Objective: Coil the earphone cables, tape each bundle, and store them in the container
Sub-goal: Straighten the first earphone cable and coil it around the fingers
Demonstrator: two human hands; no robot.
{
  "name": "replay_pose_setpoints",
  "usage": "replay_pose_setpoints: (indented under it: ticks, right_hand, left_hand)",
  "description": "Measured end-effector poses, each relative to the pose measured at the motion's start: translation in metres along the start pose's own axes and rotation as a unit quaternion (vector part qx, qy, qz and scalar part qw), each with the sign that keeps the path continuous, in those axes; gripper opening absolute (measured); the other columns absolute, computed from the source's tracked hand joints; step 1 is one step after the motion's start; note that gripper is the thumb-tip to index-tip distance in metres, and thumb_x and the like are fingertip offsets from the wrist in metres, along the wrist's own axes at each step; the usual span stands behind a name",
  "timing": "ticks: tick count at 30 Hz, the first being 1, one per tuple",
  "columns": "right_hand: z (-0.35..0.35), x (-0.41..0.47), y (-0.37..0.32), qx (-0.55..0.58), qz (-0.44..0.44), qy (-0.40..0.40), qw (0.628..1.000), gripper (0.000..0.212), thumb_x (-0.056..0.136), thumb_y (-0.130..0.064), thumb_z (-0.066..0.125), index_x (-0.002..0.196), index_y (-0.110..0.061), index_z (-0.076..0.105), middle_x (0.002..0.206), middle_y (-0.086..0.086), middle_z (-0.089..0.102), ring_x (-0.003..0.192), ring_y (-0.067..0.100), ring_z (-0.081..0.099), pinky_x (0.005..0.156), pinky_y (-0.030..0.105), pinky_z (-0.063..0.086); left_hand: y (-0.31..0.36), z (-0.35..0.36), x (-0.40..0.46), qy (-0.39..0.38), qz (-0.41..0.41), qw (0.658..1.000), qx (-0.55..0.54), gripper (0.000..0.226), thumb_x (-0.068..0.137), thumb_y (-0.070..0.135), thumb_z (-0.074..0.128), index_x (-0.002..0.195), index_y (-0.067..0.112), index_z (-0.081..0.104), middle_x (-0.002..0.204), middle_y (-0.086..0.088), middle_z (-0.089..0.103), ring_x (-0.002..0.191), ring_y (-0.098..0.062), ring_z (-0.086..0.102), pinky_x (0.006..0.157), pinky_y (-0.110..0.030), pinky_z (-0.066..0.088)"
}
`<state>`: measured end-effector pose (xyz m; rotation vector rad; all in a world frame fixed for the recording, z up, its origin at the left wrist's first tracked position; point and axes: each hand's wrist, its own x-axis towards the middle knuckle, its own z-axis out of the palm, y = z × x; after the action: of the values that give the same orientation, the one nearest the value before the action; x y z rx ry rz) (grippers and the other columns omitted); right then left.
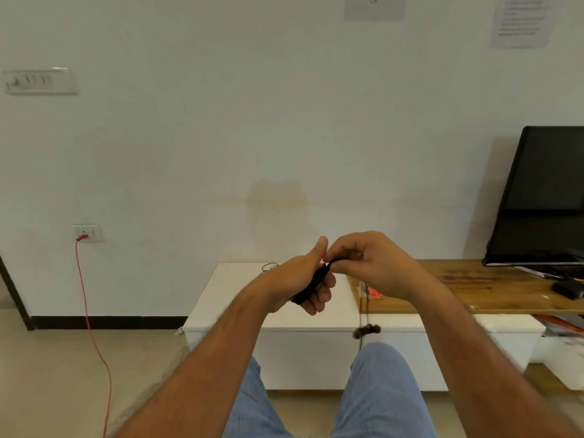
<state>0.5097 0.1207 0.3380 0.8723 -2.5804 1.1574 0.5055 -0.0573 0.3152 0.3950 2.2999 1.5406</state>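
My left hand (303, 279) grips a black coiled earphone bundle (311, 286) that runs across its palm, thumb raised. My right hand (369, 263) pinches the upper end of that bundle with its fingertips. A thin cable hangs down below my right hand, ending in two blurred dark earbuds (366, 330) that dangle in front of the white cabinet. Another thin dark cable (270, 266) lies on the white cabinet top behind my left hand. No tape or container is clearly visible.
A low white cabinet (221, 298) stands before my knees, joined on the right by a wooden top (474, 286) carrying a black screen (543, 197) and a small black box (567, 289). A red cord (94, 327) hangs from a wall socket at left.
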Motion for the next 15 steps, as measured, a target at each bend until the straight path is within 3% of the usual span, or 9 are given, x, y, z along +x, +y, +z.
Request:
replay_pose_setpoints:
  ticks: [3,7,12,15]
  right_hand:
    - [-0.002,0.003,0.007,0.084,-0.009,0.009,0.996,0.020,0.088,-0.002,0.068,0.091,-0.020,0.075,0.082,-0.007,0.075,0.082,0.007,0.069,0.076,0.016,0.051]
    - [0.000,0.004,0.017,0.251,-0.003,0.042,0.967,0.018,0.084,0.011,0.066,0.091,-0.005,0.072,0.076,0.003,0.073,0.074,0.012,0.068,0.071,0.020,0.054]
    - [0.009,0.005,0.027,0.375,-0.010,0.065,0.925,0.010,0.078,-0.004,0.075,0.084,-0.012,0.076,0.076,0.014,0.071,0.071,0.023,0.068,0.069,0.029,0.057]
    - [0.015,0.004,0.026,0.433,-0.008,0.079,0.898,0.015,0.076,-0.006,0.066,0.079,-0.014,0.077,0.071,0.009,0.071,0.067,0.019,0.069,0.064,0.025,0.056]
  left_hand:
    - [0.002,0.001,-0.004,-0.021,0.002,0.998,-0.066,0.062,0.095,0.068,0.021,0.074,0.016,0.048,0.056,0.003,0.044,0.050,-0.015,0.044,0.056,-0.027,0.039]
    - [0.007,0.002,-0.009,-0.056,0.012,0.988,-0.143,0.054,0.098,0.061,0.026,0.069,0.019,0.043,0.055,0.004,0.031,0.048,-0.012,0.029,0.049,-0.022,0.029]
    - [0.009,0.003,-0.011,-0.106,0.028,0.971,-0.214,0.052,0.099,0.056,0.029,0.071,0.018,0.049,0.054,0.007,0.024,0.047,-0.008,0.021,0.046,-0.020,0.022]
    - [0.009,0.003,-0.010,-0.118,0.041,0.958,-0.257,0.050,0.096,0.056,0.034,0.076,0.017,0.058,0.051,0.008,0.025,0.043,-0.005,0.022,0.044,-0.019,0.021]
